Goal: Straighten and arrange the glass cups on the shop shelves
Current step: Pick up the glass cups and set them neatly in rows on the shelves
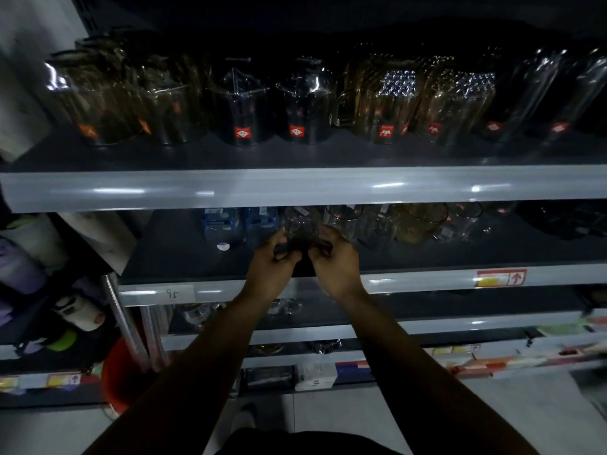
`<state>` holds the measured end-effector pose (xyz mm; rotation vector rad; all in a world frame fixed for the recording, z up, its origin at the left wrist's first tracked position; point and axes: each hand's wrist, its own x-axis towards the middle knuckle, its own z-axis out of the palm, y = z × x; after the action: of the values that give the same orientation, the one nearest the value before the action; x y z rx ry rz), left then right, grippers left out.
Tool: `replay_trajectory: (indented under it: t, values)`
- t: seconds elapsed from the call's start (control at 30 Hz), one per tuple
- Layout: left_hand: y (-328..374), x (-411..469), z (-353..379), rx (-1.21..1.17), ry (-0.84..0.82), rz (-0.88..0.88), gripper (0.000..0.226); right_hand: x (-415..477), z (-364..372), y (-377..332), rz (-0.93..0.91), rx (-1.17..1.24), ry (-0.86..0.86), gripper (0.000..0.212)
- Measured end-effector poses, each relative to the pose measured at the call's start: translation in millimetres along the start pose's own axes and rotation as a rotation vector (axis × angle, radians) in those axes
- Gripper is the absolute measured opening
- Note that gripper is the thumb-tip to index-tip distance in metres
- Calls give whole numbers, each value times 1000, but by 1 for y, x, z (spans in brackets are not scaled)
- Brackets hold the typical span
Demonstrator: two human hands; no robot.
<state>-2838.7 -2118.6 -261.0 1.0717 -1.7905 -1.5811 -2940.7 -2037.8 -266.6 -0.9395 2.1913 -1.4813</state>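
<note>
Dimly, left hand [271,262], right hand [336,261], gripping clear cylindrical glass cup [300,224]

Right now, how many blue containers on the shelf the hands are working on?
2. Both stand side by side left of the hands: one, the other nearest the left hand. Dim; more may be hidden.

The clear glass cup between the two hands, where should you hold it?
Hold the clear glass cup low on its two sides, reaching in from the front, as the hands, left and right, do. Neighbouring glasses crowd it and the shelf above blocks the top.
</note>
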Motion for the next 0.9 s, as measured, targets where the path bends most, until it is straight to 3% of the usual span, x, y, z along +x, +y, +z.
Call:
replay_trajectory:
  t: [0.4,0.53,0.63,0.7,0.83,0.9]
  values:
    - [-1,9,-1,95,41,-43,52,0,2,1,13,-17,7,53]
    - [-3,8,-6,146,53,29,41,-1,-8,-2,-41,-46,-2,41]
    - [-6,6,-14,274,90,169,30,2,-28,-6,-188,-208,102,30]
    - [-5,2,-19,358,72,240,30,13,-39,-6,-267,-379,182,35]
    - [-3,-5,-25,652,-29,359,37,39,-48,-9,-102,-688,11,35]
    - [-2,-10,-25,674,-51,371,35,46,-45,-5,-79,-712,-56,30]
